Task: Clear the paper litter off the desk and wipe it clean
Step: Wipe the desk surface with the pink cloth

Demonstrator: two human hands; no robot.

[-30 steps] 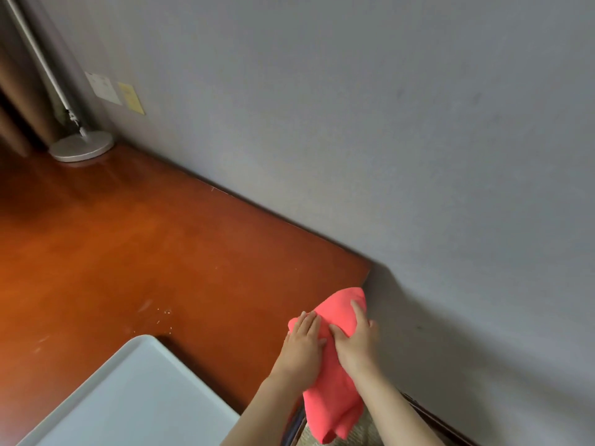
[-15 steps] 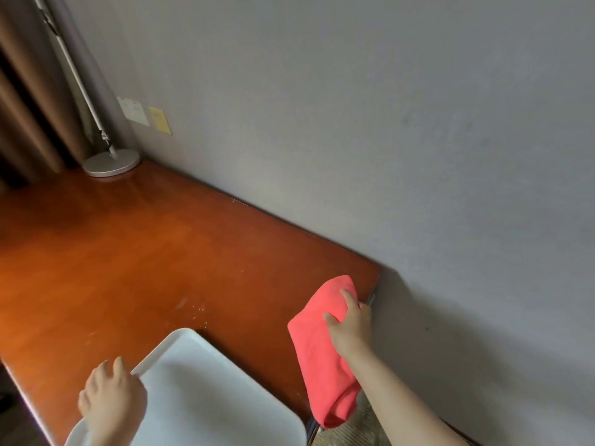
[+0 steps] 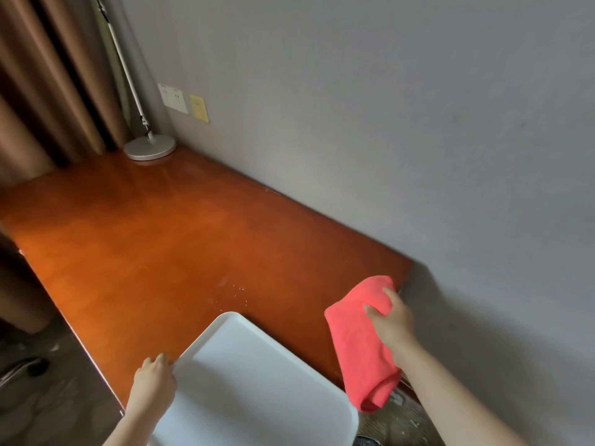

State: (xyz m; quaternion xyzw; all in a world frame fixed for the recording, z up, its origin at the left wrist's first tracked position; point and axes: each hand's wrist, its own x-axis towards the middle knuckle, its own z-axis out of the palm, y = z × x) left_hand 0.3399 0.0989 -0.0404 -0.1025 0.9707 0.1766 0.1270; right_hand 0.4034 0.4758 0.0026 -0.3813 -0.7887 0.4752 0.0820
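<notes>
My right hand [image 3: 391,323] grips a folded pink cloth [image 3: 357,342] at the near right corner of the reddish wooden desk [image 3: 154,246]; the cloth's lower end hangs past the desk edge. My left hand [image 3: 154,379] holds the left rim of a white tray [image 3: 251,381] lying on the desk's near edge. A few tiny white paper specks [image 3: 238,289] dot the wood just beyond the tray.
A desk lamp with a round grey base [image 3: 149,148] stands at the far corner by the brown curtain [image 3: 48,91]. A grey wall [image 3: 386,123] with a socket plate [image 3: 174,98] and a yellow label runs along the desk's far side. Floor shows at left.
My left hand let go of the cloth, moved left and took hold of the tray's rim. The right hand kept the cloth. The view lifted, showing more of the desk.
</notes>
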